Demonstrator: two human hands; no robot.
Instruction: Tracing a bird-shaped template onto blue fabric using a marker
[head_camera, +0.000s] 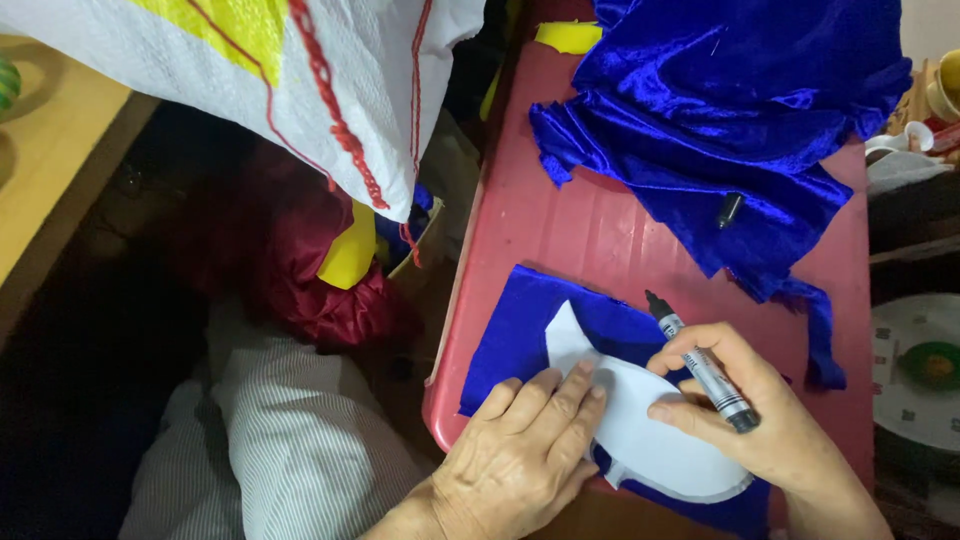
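Surroundings: Your landmark is the red table (590, 235). On its far end lies a heap of shiny blue velvet (720, 110), with a black marker cap (729, 209) resting on a fold. Off its left edge hang a white woven sack (300, 80) with red and yellow print, dark red fabric (300, 270) and a yellow scrap (350, 250). Nothing lies between your hands and the work.

Materials and shapes: A flat piece of blue cloth (520, 330) sits on the near end of the table. On it lies a white paper template (650, 430), smooth, rounded at its near right end and running to a point at its far left end. The table's surface is ribbed plastic.

Marker: The black and grey marker (700, 365) lies slanted, long axis running from near right to far left, tip pointing away from you at the cloth just beyond the template's edge.

Left hand: Your left hand (520, 450) is open and flat, fingers spread, pressing the template down onto the cloth.

Right hand: Your right hand (750, 410) is closed around the marker's barrel, thumb and fingers pinching it, heel over the template's right end.
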